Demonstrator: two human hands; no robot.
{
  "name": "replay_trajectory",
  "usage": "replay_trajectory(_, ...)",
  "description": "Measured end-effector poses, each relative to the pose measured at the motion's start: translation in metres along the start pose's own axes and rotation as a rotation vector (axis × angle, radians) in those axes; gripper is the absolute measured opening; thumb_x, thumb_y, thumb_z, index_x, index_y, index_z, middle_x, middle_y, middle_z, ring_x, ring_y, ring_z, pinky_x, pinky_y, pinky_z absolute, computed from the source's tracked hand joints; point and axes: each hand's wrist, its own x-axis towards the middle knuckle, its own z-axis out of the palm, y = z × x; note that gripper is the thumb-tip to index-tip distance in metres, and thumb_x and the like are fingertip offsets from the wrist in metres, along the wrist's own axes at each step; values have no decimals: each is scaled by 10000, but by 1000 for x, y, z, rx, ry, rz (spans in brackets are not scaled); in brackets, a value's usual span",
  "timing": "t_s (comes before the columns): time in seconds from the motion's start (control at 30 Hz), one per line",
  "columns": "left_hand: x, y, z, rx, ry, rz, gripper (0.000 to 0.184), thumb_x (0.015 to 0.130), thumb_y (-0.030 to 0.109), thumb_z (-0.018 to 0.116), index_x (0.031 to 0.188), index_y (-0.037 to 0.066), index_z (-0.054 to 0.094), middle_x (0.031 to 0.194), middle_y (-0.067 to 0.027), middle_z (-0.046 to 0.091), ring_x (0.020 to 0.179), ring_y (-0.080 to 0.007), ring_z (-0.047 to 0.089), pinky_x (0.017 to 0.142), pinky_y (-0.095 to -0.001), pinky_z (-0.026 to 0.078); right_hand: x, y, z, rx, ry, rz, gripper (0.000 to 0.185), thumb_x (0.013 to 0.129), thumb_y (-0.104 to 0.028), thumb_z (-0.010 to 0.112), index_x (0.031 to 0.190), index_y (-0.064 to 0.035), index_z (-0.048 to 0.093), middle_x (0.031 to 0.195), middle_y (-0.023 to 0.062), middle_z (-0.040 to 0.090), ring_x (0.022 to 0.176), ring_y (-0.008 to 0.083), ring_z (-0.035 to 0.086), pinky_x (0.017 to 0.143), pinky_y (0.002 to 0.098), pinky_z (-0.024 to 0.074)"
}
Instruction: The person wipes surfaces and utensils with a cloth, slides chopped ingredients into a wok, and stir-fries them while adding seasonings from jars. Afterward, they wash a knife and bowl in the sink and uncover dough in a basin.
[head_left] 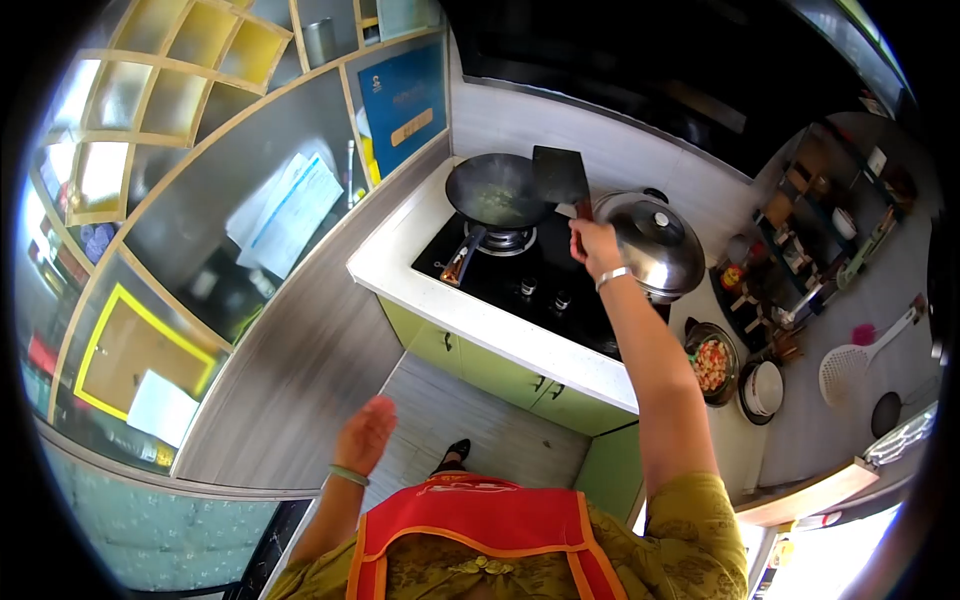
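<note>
My right hand (597, 250) is closed around the short reddish-brown handle of a cleaver (560, 175), whose broad dark blade is at the right rim of the wok. The black wok (480, 205) sits on the left burner, its handle pointing toward me. Small pale bits and a haze show inside it. Just right of my right hand stands a large steel pan with a domed lid (655, 240). Down by my left side, my left hand (366, 436) hangs in the air holding nothing, its fingers extended close together.
A black glass hob (560, 285) is set in the white counter. To the right are a bowl of chopped red and pale food (711, 365), stacked white bowls (765, 388), a spice rack (800, 240) and a hanging skimmer (845, 370). A partition (270, 370) borders the left. The range hood (660, 70) hangs above.
</note>
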Motion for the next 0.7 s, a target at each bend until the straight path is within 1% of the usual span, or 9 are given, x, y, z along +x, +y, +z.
replay_trajectory(0.1, 2, -46, 47, 66, -8, -242, 332, 881, 183, 510, 1162, 5, 497, 1193, -136, 531, 1119, -236, 499, 966, -368, 382, -67, 28, -29, 1, -72, -23, 162, 771, -119, 595, 653, -49, 511, 524, 21, 473, 393, 116, 441, 354, 225, 357)
replay_trajectory(0.13, 10, -67, 48, 459, -240, -102, 332, 891, 195, 496, 1162, 4, 487, 1127, -119, 558, 1091, -232, 510, 965, -360, 380, -97, 29, -37, 25, -121, -3, 159, 778, -113, 593, 672, -37, 503, 535, 22, 478, 405, 109, 446, 358, 229, 349)
replay_trajectory(0.2, 14, -90, 66, 846, -490, 19, 332, 901, 208, 481, 1163, 3, 477, 1062, -103, 586, 1062, -228, 521, 964, -352, 379, -139, 50, -53, 85, -100, -2, 147, 775, -96, 603, 714, -23, 491, 549, 25, 479, 416, 105, 446, 384, 229, 360)
replay_trajectory(0.27, 11, -83, 119, 36, -371, -528, 246, 910, 218, 476, 1050, 17, 507, 828, -49, 554, 827, -173, 536, 806, -316, 429, -182, 66, -70, 49, -44, -3, 148, 773, -96, 608, 766, 4, 499, 557, 28, 482, 424, 107, 449, 389, 232, 363)
replay_trajectory(0.3, 12, -83, 135, 40, -370, -552, 246, 910, 218, 476, 1050, 17, 507, 828, -49, 554, 827, -173, 536, 806, -316, 429, -202, 73, -79, -13, -8, -7, 163, 774, -98, 608, 801, 20, 498, 561, 29, 484, 426, 108, 449, 390, 234, 362)
replay_trajectory(0.37, 17, -83, 161, 262, -463, -431, 186, 914, 207, 477, 956, 28, 509, 683, -6, 441, 655, -126, 445, 679, -293, 411, -237, 89, -97, -77, 46, -4, 214, 776, -98, 605, 877, 54, 492, 565, 34, 486, 428, 108, 445, 390, 242, 359)
replay_trajectory(0.5, 23, -89, 187, 341, -437, -317, 164, 910, 184, 484, 958, 29, 508, 667, -8, 439, 630, -123, 430, 645, -278, 397, -302, 102, -122, -49, 140, 36, 178, 780, -84, 599, 860, 22, 480, 575, 26, 481, 441, 99, 443, 400, 232, 363)
replay_trajectory(0.6, 22, -115, 174, 332, -447, -396, 197, 903, 202, 501, 985, 23, 520, 679, -8, 454, 645, -118, 447, 646, -263, 399, -348, 109, -144, 52, 288, 60, 189, 786, -84, 603, 888, 8, 473, 594, 17, 478, 476, 88, 451, 420, 229, 368)
replay_trajectory(0.7, 12, -137, 156, 385, -418, -620, 173, 893, 174, 511, 980, 25, 530, 696, -8, 444, 665, -124, 441, 646, -273, 397, -398, 102, -162, 69, 340, 39, 174, 805, -109, 598, 867, -13, 467, 611, 17, 471, 494, 92, 445, 450, 230, 370)
